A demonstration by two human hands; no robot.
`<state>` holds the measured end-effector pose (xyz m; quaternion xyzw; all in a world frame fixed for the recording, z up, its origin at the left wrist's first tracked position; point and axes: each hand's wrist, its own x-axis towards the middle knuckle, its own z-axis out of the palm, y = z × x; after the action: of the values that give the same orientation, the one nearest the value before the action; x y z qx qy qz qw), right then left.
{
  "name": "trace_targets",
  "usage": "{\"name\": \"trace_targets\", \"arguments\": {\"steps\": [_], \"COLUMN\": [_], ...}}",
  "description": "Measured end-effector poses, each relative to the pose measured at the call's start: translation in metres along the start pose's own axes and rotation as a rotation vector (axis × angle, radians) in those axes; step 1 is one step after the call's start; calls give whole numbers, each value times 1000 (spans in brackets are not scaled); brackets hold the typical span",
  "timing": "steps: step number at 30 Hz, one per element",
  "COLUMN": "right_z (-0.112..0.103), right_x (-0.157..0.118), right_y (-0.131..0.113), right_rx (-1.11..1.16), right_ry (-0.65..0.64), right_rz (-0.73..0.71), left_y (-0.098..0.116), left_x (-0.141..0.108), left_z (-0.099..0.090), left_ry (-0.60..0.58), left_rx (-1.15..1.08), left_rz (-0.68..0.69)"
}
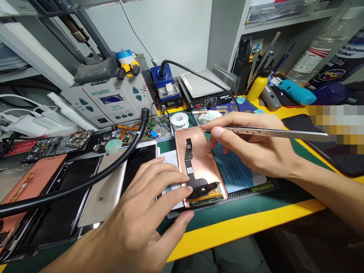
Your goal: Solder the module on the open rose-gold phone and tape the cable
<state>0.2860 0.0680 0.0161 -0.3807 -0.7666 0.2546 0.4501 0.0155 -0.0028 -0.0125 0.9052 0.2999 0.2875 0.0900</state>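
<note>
Copper-backed phone panel [210, 148] lies on the surface [227, 231], btwn two bare hands. L hand [150, 204]: fingers spread, tips resting on panel's left edge, thumb apart. R hand [250, 144]: fingers pinch metal tweezers [273, 132], tip at panel's upper right corner; can't tell if touching. To do this well, I'd press lightly w/ L fingertips, work tip nearly flat along the edge & stay clear of the black ribbon [189, 153], which prob. tears easily. Surface is yellow w/ green mat [292, 193]; phones [104, 189] line the left. Behind: grey heat machine [113, 98] w/ thick black hose [122, 159], white wall [179, 30]. Upper R: shelf [287, 23] w/ plastic box, etc.
</note>
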Motion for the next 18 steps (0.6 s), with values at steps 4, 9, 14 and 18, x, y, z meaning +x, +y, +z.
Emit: {"name": "trace_targets", "arguments": {"steps": [4,9,14,18], "right_z": [-4,-10,-16,-22], "right_x": [1,5,11,16], "right_y": [-3,3,5,4], "right_rx": [187,472,723,861], "right_ry": [-22,-203,-223,-399], "right_rz": [101,301,463,585], "left_y": [1,4,6,7], "left_x": [-2,-4,-6,-4], "left_z": [2,4,5,5], "left_ry": [1,26,3,17], "left_rx": [4,9,52,73], "left_rz": [-19,-45,-76,-74]}}
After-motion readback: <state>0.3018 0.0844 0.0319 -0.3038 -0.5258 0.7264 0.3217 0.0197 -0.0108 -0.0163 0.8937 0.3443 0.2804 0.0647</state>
